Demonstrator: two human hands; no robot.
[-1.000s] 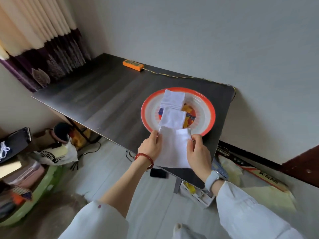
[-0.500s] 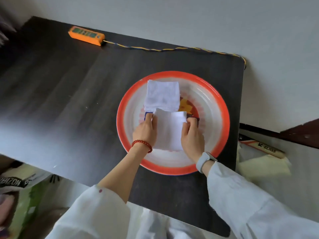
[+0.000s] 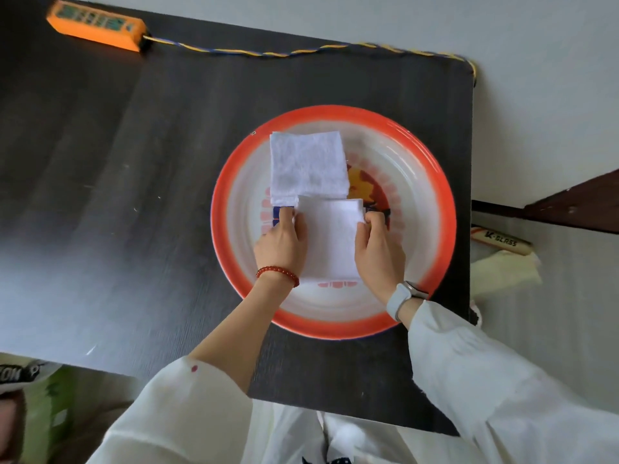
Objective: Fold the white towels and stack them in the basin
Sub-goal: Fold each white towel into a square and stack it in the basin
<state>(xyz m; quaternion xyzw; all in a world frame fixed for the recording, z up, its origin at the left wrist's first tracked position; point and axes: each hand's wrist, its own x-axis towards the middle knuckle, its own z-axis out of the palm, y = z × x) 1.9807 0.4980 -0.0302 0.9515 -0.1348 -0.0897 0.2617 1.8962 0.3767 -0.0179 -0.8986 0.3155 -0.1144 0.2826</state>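
A round basin (image 3: 432, 262) with an orange-red rim and a painted centre stands on the dark table. Inside it, a folded white towel (image 3: 308, 167) lies toward the far side. A second folded white towel (image 3: 330, 241) lies nearer to me, its far edge overlapping the first one. My left hand (image 3: 283, 244) grips this nearer towel's left edge and my right hand (image 3: 378, 252) grips its right edge, both resting inside the basin. The towel hides part of the painted centre.
The dark table (image 3: 134, 195) stretches left of the basin. An orange power strip (image 3: 95, 23) lies at the far left, its braided cable (image 3: 301, 51) running along the back edge. Right of the table, a long box (image 3: 499, 241) and pale cloth lie on the floor.
A second ago I held the towel in the air at the table's near edge. It has since gone down into the basin, on a folded towel there. The view moved closer over the basin.
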